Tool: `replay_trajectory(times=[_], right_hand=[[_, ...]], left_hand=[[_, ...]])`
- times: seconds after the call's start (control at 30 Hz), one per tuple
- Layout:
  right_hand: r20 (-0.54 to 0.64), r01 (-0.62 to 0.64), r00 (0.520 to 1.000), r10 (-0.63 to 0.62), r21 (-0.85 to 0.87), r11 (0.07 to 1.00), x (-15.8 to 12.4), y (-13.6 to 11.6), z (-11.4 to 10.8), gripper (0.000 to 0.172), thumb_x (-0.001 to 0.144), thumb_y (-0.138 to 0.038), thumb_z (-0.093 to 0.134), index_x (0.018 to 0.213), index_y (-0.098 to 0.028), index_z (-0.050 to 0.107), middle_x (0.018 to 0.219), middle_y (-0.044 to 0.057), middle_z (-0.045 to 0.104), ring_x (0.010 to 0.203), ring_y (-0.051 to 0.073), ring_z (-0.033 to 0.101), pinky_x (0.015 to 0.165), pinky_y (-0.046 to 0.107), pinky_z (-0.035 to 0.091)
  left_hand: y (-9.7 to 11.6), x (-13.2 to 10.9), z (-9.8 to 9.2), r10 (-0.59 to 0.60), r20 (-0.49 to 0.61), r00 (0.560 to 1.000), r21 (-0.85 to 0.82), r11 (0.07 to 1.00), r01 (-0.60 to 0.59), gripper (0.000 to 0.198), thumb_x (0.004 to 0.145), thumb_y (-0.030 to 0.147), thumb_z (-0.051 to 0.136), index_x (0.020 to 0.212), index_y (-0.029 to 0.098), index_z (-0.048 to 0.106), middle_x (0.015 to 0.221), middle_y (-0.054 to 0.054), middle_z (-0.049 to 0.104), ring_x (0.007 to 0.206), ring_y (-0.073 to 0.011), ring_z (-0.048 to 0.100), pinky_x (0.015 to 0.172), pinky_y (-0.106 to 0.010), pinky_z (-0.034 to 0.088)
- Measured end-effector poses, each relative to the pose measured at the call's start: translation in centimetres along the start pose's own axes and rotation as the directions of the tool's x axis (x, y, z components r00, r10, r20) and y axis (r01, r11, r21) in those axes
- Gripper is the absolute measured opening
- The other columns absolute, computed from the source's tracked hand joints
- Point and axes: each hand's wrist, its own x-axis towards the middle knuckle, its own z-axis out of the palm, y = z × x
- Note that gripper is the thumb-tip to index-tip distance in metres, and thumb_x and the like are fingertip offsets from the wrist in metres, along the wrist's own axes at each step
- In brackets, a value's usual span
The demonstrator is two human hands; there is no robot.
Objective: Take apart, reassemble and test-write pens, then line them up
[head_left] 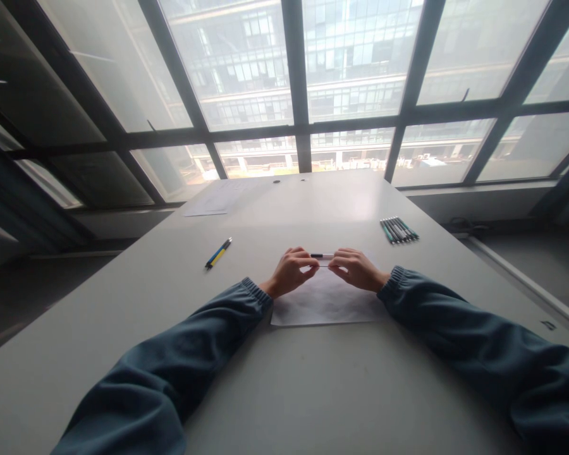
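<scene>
My left hand [291,272] and my right hand [355,268] face each other above a sheet of white paper [327,309]. Both are closed, thumb against fingers. Their fingertips pinch the two ends of a thin dark rod [323,266], slim like a pen refill. Just beyond it, a black-and-white pen part [321,255] spans the gap between my hands. Its ends are hidden behind my fingers, so I cannot tell whether it is held or lies on the paper.
Two pens, one blue and one yellow [218,254], lie side by side at left. A row of several pens [399,230] lies at right. More paper [208,203] is at the far left of the white table [284,392]. Windows [355,63] rise behind it.
</scene>
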Motion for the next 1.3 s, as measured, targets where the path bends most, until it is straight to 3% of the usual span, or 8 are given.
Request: replay_trajectory(times=[0.17, 0.33, 0.53, 0.7, 0.9, 1.17, 1.3], right_hand=[[-0.027, -0.02, 0.999, 0.021, 0.026, 0.999, 0.0, -0.2, -0.1, 0.021, 0.101, -0.026, 0.052, 0.088, -0.021, 0.068, 0.078, 0.005, 0.066, 0.075, 0.019, 0.057, 0.071, 0.032, 0.046], [-0.044, -0.071, 0.996, 0.073, 0.054, 0.996, 0.0, -0.3, -0.3, 0.021, 0.101, -0.03, 0.051, 0.107, -0.021, 0.069, 0.094, 0.009, 0.069, 0.086, 0.021, 0.061, 0.079, 0.036, 0.05], [-0.21, -0.321, 0.927, 0.312, -0.012, 0.947, -0.6, 0.9, 0.1, 0.028, 0.101, -0.022, 0.045, 0.118, -0.02, 0.067, 0.103, 0.012, 0.068, 0.096, 0.026, 0.059, 0.087, 0.043, 0.05], [-0.072, -0.376, 0.926, 0.37, -0.14, 0.916, -1.3, 2.1, 0.6, 0.022, 0.095, -0.017, 0.056, 0.112, -0.019, 0.07, 0.105, 0.012, 0.068, 0.1, 0.028, 0.056, 0.088, 0.044, 0.047], [0.053, -0.389, 0.914, 0.403, -0.172, 0.905, -1.5, 2.7, 0.5, 0.013, 0.091, -0.02, 0.066, 0.101, -0.019, 0.074, 0.1, 0.01, 0.07, 0.097, 0.026, 0.057, 0.086, 0.04, 0.044], [0.075, -0.382, 0.916, 0.393, -0.134, 0.915, -1.3, 2.6, -0.1, 0.007, 0.089, -0.017, 0.069, 0.09, -0.019, 0.074, 0.091, 0.008, 0.07, 0.092, 0.024, 0.059, 0.083, 0.036, 0.044], [0.028, -0.392, 0.916, 0.4, -0.144, 0.909, -1.6, 2.7, -0.2, 0.012, 0.094, -0.018, 0.063, 0.088, -0.019, 0.074, 0.092, 0.008, 0.069, 0.091, 0.024, 0.058, 0.082, 0.036, 0.045]], left_hand=[[-0.1, 0.0, -0.1, -0.014, -0.026, 1.0, -0.018, 1.0, 0.013, 0.017, 0.093, 0.026, 0.064, 0.08, 0.023, 0.075, 0.076, -0.002, 0.071, 0.08, -0.0169, 0.062, 0.081, -0.032, 0.046], [-0.5, 0.1, 0.0, -0.046, -0.09, 0.995, -0.06, 0.997, 0.041, 0.017, 0.093, 0.028, 0.064, 0.082, 0.022, 0.075, 0.077, -0.003, 0.071, 0.078, -0.0172, 0.061, 0.08, -0.033, 0.047], [-2.0, 0.0, 0.0, -0.142, -0.186, 0.972, -0.112, 0.986, 0.122, 0.017, 0.092, 0.03, 0.066, 0.081, 0.022, 0.076, 0.077, -0.003, 0.072, 0.078, -0.0183, 0.061, 0.079, -0.035, 0.051], [-2.4, 0.1, -0.1, -0.195, -0.232, 0.953, -0.139, 0.976, 0.166, 0.016, 0.09, 0.029, 0.067, 0.08, 0.022, 0.075, 0.076, -0.002, 0.071, 0.076, -0.0182, 0.061, 0.078, -0.034, 0.051], [-2.2, 0.0, -0.2, -0.186, -0.2, 0.962, -0.135, 0.978, 0.161, 0.016, 0.091, 0.029, 0.066, 0.08, 0.022, 0.075, 0.077, -0.002, 0.071, 0.077, -0.0179, 0.06, 0.078, -0.033, 0.051], [-1.5, 0.3, -0.8, -0.158, -0.188, 0.969, -0.107, 0.984, 0.14, 0.015, 0.091, 0.028, 0.067, 0.08, 0.022, 0.075, 0.077, -0.002, 0.071, 0.077, -0.0178, 0.06, 0.078, -0.033, 0.05], [-2.1, -0.2, -1.1, -0.168, -0.185, 0.968, -0.079, 0.985, 0.156, 0.016, 0.092, 0.029, 0.066, 0.08, 0.022, 0.076, 0.078, -0.003, 0.071, 0.078, -0.0182, 0.061, 0.079, -0.033, 0.05]])
